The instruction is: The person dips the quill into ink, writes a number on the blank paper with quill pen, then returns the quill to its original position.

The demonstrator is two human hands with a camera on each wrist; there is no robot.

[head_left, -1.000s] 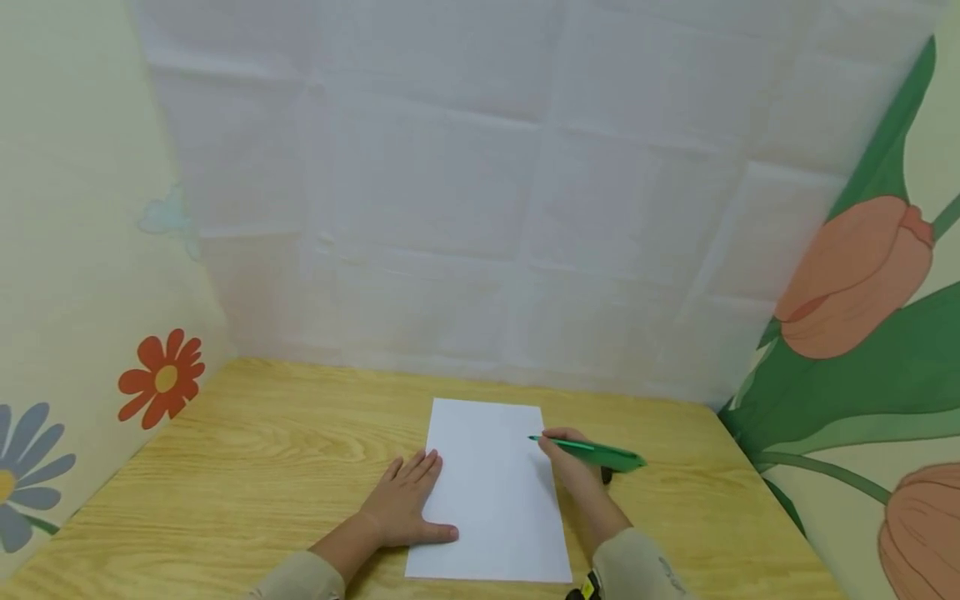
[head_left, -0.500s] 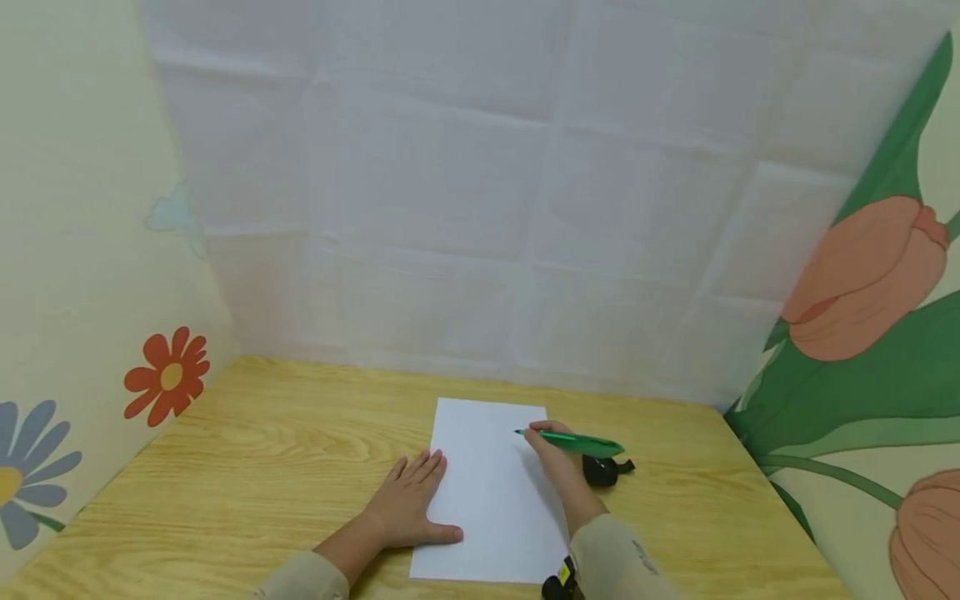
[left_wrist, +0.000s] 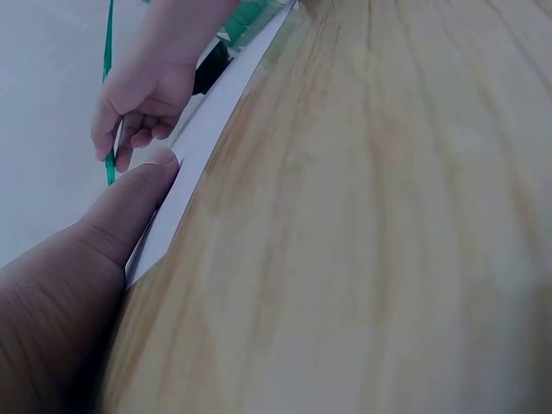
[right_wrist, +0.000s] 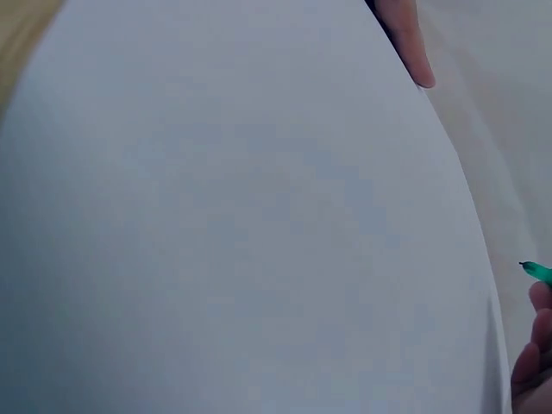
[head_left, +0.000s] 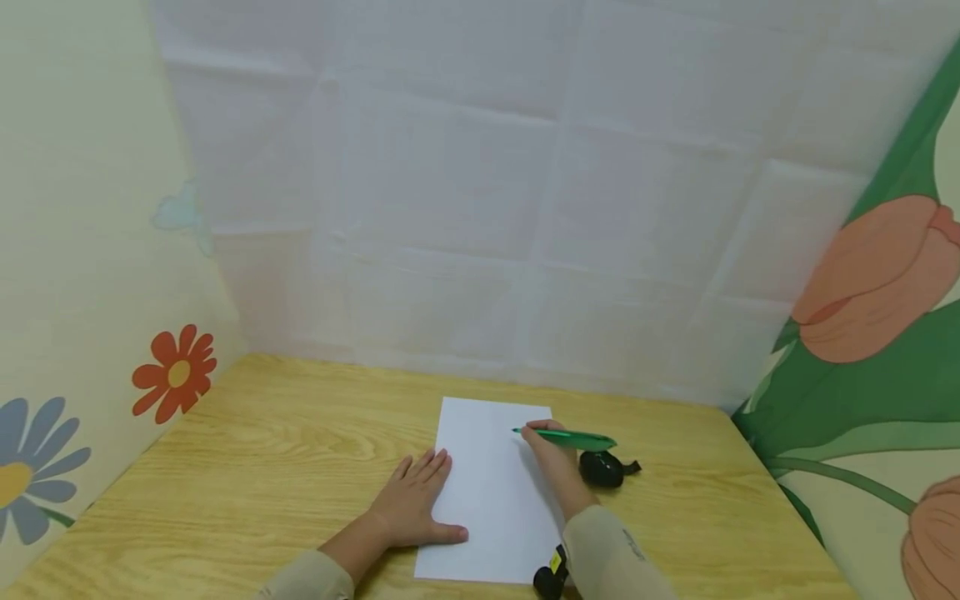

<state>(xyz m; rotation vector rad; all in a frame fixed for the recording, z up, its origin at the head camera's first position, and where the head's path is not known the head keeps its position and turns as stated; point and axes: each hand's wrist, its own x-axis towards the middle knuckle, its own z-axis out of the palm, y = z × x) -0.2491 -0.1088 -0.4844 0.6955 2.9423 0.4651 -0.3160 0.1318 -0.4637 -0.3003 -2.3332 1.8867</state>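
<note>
A sheet of white paper (head_left: 487,492) lies upright on the wooden table. My left hand (head_left: 408,508) rests flat across its left edge, fingers spread and thumb on the sheet. My right hand (head_left: 555,462) pinches a green pen (head_left: 579,439) over the paper's upper right part, its tip pointing left. From the left wrist view, the left thumb (left_wrist: 129,203) is near, with the right hand (left_wrist: 151,95) and pen (left_wrist: 108,60) beyond. The right wrist view shows mostly paper (right_wrist: 259,216), with the right fingers (right_wrist: 539,345) and pen tip (right_wrist: 535,270) at its edge.
A rounded black object (head_left: 602,469) with a short tail is beside my right wrist. Another black piece with a yellow label (head_left: 551,573) sits near the paper's lower right corner. A white sheet (head_left: 450,183) hangs behind the table (head_left: 315,442), and flower-patterned walls stand on both sides.
My right hand has moved left with the pen, bringing the tip further in over the paper. More of the black object by the wrist shows. My left hand has stayed on the sheet.
</note>
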